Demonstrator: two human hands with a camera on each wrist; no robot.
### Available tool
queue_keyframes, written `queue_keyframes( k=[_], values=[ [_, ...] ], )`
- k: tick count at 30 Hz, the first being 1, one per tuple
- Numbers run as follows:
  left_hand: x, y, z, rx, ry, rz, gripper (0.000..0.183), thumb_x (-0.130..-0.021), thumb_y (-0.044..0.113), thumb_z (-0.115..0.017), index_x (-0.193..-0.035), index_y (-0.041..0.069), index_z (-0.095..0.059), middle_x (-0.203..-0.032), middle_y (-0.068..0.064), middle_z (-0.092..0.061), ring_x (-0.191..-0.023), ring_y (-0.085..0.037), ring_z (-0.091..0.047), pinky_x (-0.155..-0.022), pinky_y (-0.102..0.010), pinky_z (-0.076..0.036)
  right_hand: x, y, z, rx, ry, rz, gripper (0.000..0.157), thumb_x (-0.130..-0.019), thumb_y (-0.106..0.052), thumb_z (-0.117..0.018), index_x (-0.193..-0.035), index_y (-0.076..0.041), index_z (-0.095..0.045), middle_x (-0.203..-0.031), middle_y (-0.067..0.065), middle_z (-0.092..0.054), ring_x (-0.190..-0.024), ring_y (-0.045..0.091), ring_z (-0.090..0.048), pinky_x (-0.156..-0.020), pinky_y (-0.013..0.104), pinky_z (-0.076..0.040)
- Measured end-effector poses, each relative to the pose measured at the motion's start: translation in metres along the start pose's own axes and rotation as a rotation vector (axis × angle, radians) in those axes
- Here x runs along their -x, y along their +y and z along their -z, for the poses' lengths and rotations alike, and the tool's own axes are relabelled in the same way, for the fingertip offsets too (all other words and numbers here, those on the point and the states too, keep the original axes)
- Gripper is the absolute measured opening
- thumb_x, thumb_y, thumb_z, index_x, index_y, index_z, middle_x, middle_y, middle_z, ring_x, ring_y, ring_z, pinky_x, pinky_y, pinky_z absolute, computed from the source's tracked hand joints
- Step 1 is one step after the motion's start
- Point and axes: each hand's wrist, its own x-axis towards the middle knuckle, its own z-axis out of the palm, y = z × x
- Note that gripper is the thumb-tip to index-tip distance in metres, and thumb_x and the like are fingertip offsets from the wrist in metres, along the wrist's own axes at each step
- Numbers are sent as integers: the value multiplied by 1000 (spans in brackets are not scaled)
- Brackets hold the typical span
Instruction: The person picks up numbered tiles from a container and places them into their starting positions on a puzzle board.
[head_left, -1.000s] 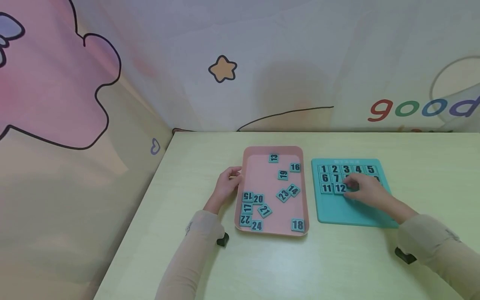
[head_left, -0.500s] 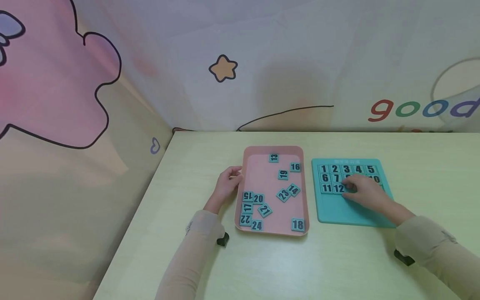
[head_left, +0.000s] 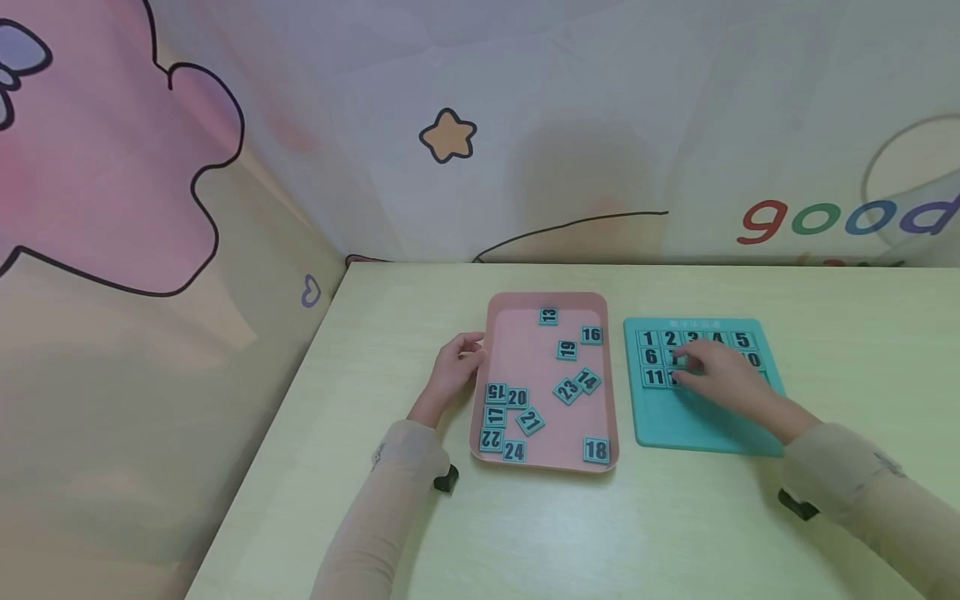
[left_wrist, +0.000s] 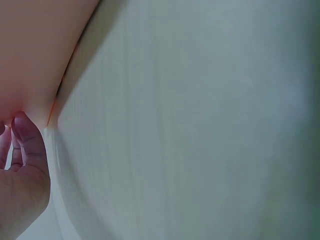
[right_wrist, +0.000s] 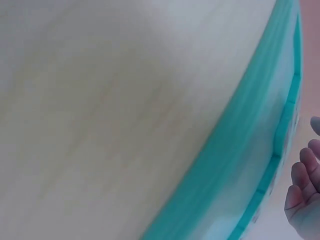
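Teal number board point(head_left: 667, 421) (rounded corners)

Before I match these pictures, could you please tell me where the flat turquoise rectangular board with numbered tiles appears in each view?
Head: the flat turquoise rectangular board lies right of centre, partly under the right hand.
Left wrist: not in the picture.
Right wrist: the board slants from top right to bottom centre.
Shared landmark: the pale, flat tabletop, visible in all three.

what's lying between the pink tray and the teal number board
Just a narrow strip of bare tabletop between the pink tray and the teal number board; the head view shows it.
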Motion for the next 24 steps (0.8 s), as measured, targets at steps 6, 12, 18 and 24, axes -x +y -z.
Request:
queue_keyframes(
  k=[6, 12, 18, 24],
  values=[
    [0, 1, 0, -2, -1, 10, 33, -88, 19, -51, -121, 18, -50, -106, -5, -51, -84, -16, -51, -75, -23, -45, -11, -18, 4, -2, -10, 13, 34, -82, -17, -59, -112, -1, -57, -99, 15, -58, -88, 25, -53, -75, 42, -47],
    [0, 1, 0, -6, 1, 12, 33, -88, 20, -51, -121, 18, -50, -106, -5, -51, -86, -17, -52, -76, -24, -46, -31, -40, 6, -42, -5, 52, 34, -83, -17, -57, -115, -4, -56, -106, 15, -57, -93, 27, -51, -77, 43, -46],
    [-1, 0, 0, -5, 1, 10, 33, -88, 20, -52, -121, 17, -50, -106, -5, -51, -86, -17, -52, -76, -24, -46, -53, -59, 1, -88, 11, 107, 31, -83, -13, -56, -113, -3, -57, -105, 14, -58, -93, 27, -52, -77, 41, -46],
    [-1, 1, 1, -1, -2, 12, 33, -88, 20, -52, -121, 18, -50, -106, -5, -51, -86, -17, -51, -74, -23, -46, -72, -73, -5, -134, -14, 88, 30, -85, -13, -54, -113, -4, -56, -109, 14, -57, -97, 27, -49, -79, 41, -45]
  ],
)
